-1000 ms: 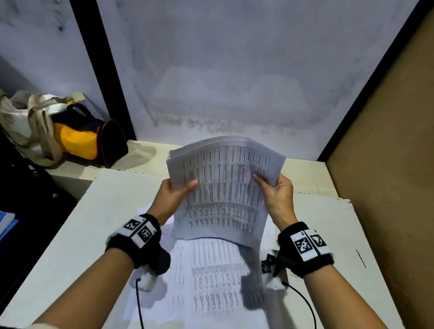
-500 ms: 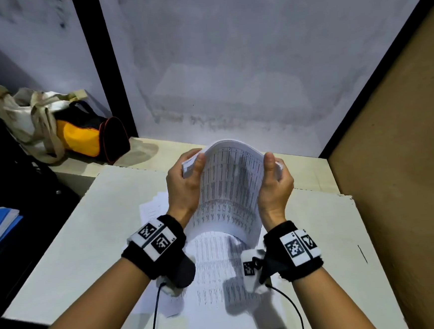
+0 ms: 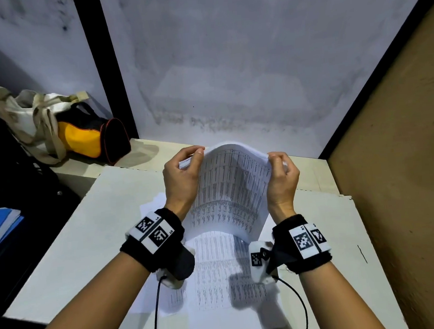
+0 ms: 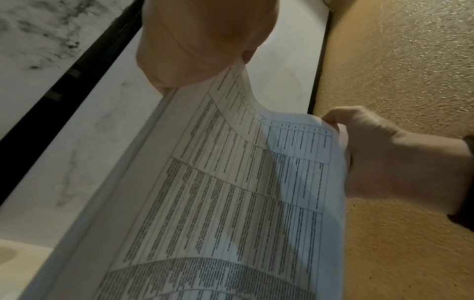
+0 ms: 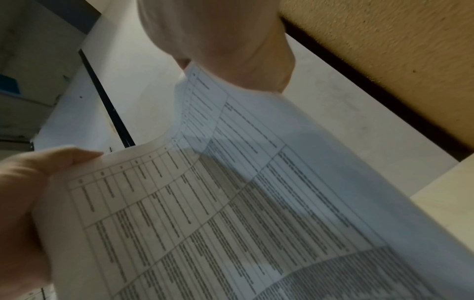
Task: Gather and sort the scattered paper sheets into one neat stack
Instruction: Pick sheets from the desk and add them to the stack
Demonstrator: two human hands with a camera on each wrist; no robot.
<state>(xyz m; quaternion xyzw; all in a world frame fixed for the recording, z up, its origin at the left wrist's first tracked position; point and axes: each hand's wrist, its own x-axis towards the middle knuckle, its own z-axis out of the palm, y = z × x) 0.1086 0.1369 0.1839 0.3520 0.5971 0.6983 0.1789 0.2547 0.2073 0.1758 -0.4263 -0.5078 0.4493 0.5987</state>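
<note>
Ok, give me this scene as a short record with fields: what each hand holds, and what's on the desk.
left hand: grips the bundle's left edge
right hand: grips its right edge
paper bundle: printed tables, bowed, raised above the desk
loose sheets: flat on the desk, overlapping unevenly
yellow-and-black bag: far left ledge
</note>
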